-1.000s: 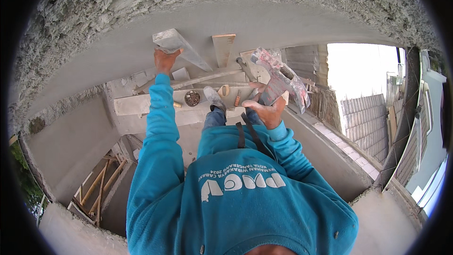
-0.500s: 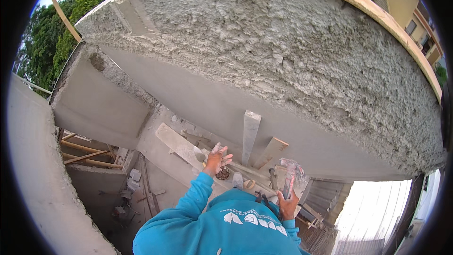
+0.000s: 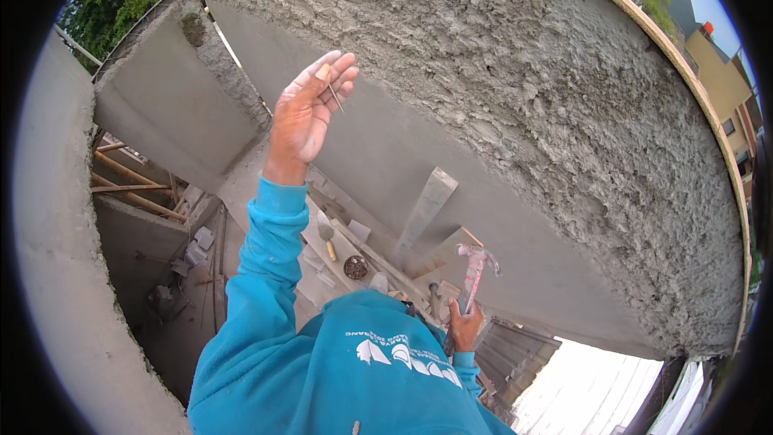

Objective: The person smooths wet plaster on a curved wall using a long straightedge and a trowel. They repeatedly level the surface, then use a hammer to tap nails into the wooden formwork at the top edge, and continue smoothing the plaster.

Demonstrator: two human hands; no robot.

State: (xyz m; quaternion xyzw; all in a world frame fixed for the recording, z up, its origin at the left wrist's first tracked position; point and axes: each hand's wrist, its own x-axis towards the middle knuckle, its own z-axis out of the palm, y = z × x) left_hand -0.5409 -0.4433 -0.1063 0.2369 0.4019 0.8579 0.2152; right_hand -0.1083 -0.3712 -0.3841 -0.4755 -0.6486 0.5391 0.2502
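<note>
My left hand (image 3: 299,125) is raised in front of the wall, its thumb pressing a thin nail (image 3: 336,99) against the fingers. The nail's shaft points down and to the right, apart from the wall as far as I can see. Lower on the right, my right hand (image 3: 465,327) is wrapped round the handle of a claw hammer (image 3: 474,274). Its reddish, mortar-stained head stands above the fist. Between the hands and below them, a trowel (image 3: 329,248) with a yellowish handle lies by a round container (image 3: 355,267) of small dark pieces.
Rough grey plaster (image 3: 523,105) covers the upper wall, above a smooth band (image 3: 515,250). A wooden batten (image 3: 660,28) edges its top. A board (image 3: 424,213) leans against the smooth part. At left, a drop holds wooden poles (image 3: 137,193) and several pale blocks (image 3: 199,246).
My left hand has risen up and left from low by the trowel to the wall, and the nail now shows in it. The hammer has shifted slightly left. The view has turned.
</note>
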